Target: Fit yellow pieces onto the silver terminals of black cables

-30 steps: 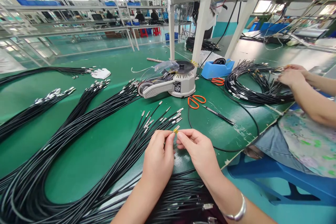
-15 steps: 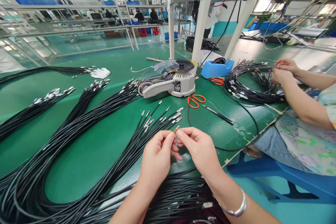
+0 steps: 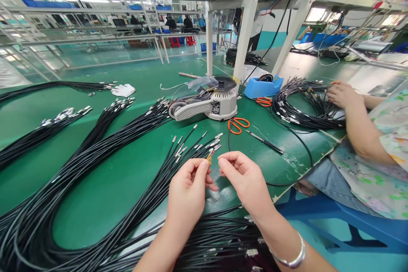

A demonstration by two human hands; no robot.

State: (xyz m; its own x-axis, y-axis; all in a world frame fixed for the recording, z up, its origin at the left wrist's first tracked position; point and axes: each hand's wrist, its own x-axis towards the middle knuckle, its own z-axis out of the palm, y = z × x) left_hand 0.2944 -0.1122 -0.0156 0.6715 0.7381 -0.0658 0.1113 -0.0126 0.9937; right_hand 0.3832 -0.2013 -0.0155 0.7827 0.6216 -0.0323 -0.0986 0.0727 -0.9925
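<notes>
My left hand (image 3: 186, 189) pinches a small metal connector (image 3: 211, 153) between thumb and forefinger. Amber tape shows at the connector's base, while the cable behind it is hidden by my fingers. Just to the right, my right hand (image 3: 244, 178) is closed, thumb against forefinger, a small gap apart from the connector. Whatever its fingertips hold, if anything, is too small to make out. Beyond my hands lies a bundle of black cables (image 3: 156, 193) with silvery connector ends. More black cables (image 3: 219, 238) run beneath my wrists.
A grey tape dispenser (image 3: 219, 104) stands ahead, with orange-handled scissors (image 3: 238, 125) and a black pen-like tool (image 3: 266, 142) near it. A co-worker's hand (image 3: 346, 94) rests at coiled cables (image 3: 287, 117) on the right. A blue tape holder (image 3: 263, 88) and white glove (image 3: 123, 90) lie farther back.
My right hand has come away from the connector toward the right. My left hand has shifted slightly left with it. The co-worker's hands have moved lower at the coil.
</notes>
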